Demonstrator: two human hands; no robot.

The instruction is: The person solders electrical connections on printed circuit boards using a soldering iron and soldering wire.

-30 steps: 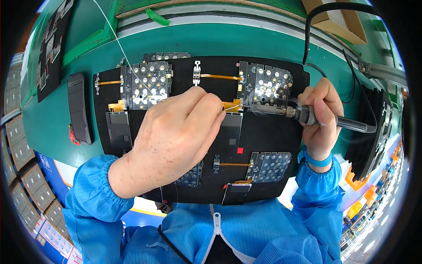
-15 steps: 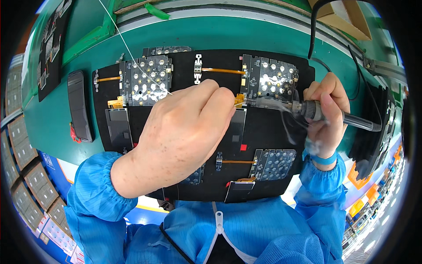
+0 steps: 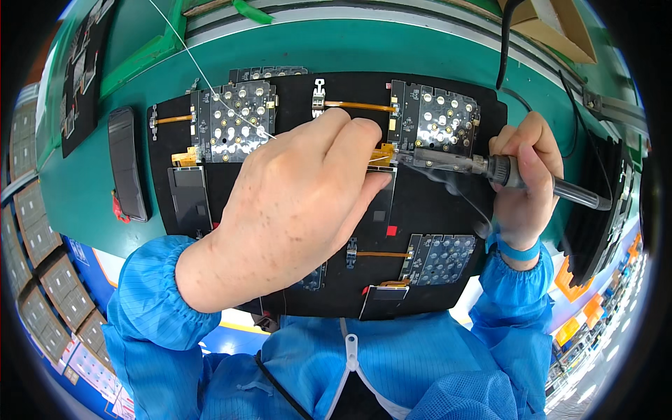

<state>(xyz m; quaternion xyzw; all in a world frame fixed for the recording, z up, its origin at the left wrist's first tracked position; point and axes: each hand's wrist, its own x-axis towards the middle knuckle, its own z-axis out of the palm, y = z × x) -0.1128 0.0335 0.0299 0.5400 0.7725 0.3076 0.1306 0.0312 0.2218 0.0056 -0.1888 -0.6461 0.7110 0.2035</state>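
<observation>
My left hand (image 3: 294, 189) is closed over the middle of the black mat, pinching a thin solder wire (image 3: 199, 68) that runs in from the upper left. The wire's end shows past my fingertips, at an orange flex connector (image 3: 383, 154). My right hand (image 3: 528, 175) grips a soldering iron (image 3: 514, 172) with its tip pointing left at that same connector. Pale smoke drifts below the iron. The connector lies between a keypad circuit board (image 3: 435, 115) and a small dark display (image 3: 383, 208). My left fingers partly hide the connector and display.
More keypad boards (image 3: 234, 120) and displays (image 3: 189, 196) lie on the black mat (image 3: 448, 203). A dark phone (image 3: 126, 164) rests on the green table at left. Black foam sheets (image 3: 595, 210) are stacked at right. The iron's cable and a cardboard box (image 3: 553, 31) are at upper right.
The view has shifted slightly. My left thumb sits a little lower and apart from the fingers, showing more of the orange connector. The iron stays at the connector, and the smoke has changed shape.
</observation>
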